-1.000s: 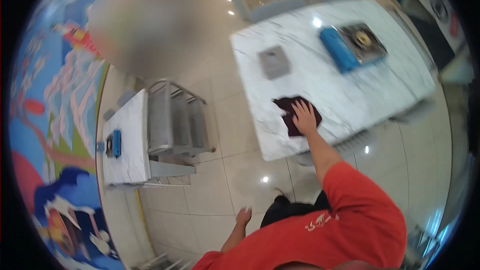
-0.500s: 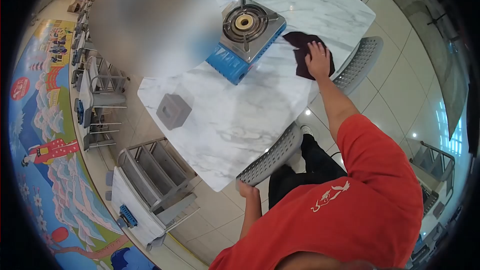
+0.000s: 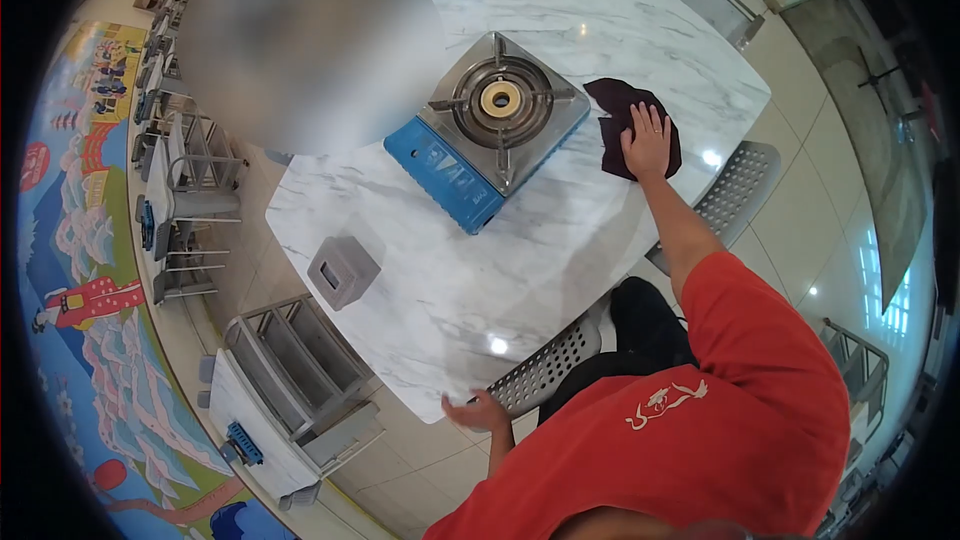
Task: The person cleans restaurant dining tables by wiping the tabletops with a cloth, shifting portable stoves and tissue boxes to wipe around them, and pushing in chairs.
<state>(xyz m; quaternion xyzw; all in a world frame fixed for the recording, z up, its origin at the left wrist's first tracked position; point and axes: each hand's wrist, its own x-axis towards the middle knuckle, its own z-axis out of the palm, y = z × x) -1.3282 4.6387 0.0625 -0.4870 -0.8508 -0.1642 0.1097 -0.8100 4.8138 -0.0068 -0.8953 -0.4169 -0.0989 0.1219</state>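
My right hand (image 3: 647, 142) lies flat with its fingers spread on a dark maroon cloth (image 3: 620, 100), on the right part of the marble-patterned table (image 3: 540, 270). Left of the cloth stands a portable gas stove (image 3: 445, 175) with a blue front, a steel top and a round burner. My left hand (image 3: 478, 410) is beside the table's near corner, at the end of a grey perforated chair back, with its fingers apart and nothing in it. A grey box (image 3: 345, 270) with a slot rests near the table's left edge.
A second perforated chair (image 3: 740, 190) stands against the table's right side. Grey chairs (image 3: 300, 360) and another table (image 3: 245, 420) with a blue item are at the lower left. A colourful mural (image 3: 85, 290) covers the left wall. A blurred patch hides the upper left.
My left hand has let go of the chair back and opened over the table's near corner. The stove sits lower in view and turned. My right hand remains on the cloth.
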